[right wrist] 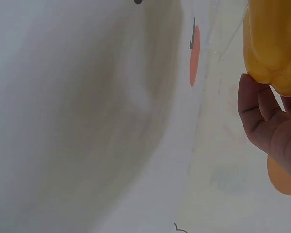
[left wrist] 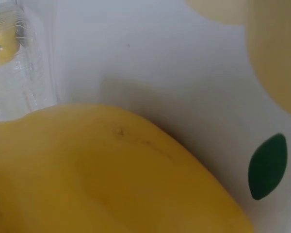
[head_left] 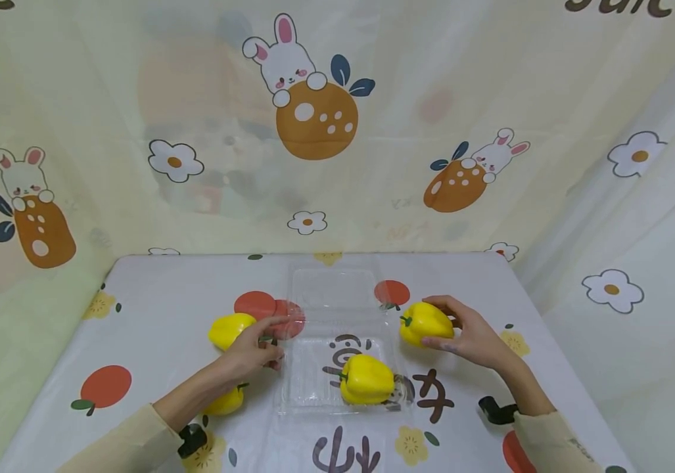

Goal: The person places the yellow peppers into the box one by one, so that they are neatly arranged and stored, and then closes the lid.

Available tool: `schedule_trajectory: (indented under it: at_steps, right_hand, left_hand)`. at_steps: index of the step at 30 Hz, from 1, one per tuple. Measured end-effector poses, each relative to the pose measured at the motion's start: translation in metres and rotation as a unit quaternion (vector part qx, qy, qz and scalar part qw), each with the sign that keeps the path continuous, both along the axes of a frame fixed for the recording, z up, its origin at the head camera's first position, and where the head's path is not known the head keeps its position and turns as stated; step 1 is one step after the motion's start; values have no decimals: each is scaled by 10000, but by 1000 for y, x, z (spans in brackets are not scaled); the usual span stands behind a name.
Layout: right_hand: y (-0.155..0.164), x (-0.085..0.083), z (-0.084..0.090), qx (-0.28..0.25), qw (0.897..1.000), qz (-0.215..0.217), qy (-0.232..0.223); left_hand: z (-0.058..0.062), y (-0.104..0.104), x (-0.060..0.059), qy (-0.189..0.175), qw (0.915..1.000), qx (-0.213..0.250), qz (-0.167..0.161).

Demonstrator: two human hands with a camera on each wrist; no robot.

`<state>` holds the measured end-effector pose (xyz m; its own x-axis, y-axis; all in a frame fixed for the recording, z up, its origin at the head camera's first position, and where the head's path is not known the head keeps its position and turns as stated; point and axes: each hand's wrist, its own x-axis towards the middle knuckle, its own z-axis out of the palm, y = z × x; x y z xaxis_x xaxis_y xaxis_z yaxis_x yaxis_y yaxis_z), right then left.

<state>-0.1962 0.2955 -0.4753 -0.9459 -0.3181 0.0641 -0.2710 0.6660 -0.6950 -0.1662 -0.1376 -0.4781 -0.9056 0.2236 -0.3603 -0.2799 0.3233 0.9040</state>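
Right of the clear tray (head_left: 313,394), the right hand (head_left: 473,338) clasps a yellow pepper (head_left: 426,323) for lifting, while the left hand (head_left: 251,351), fingers relaxed, touches another pepper (head_left: 229,328).

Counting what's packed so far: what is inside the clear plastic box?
One yellow pepper lies in the clear plastic box; the rest of its base shows only the printed tablecloth through it.

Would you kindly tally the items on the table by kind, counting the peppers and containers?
Yellow bell peppers: 4
Clear plastic clamshell containers: 1
Total: 5
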Motion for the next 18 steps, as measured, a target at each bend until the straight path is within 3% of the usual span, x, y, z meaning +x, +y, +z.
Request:
schedule_trajectory:
  at_steps: [18]
  right_hand:
    - [-18, -3, 4, -137, 9992, 339, 181]
  left_hand:
    - [1, 2, 1, 104, 9999, -7, -37]
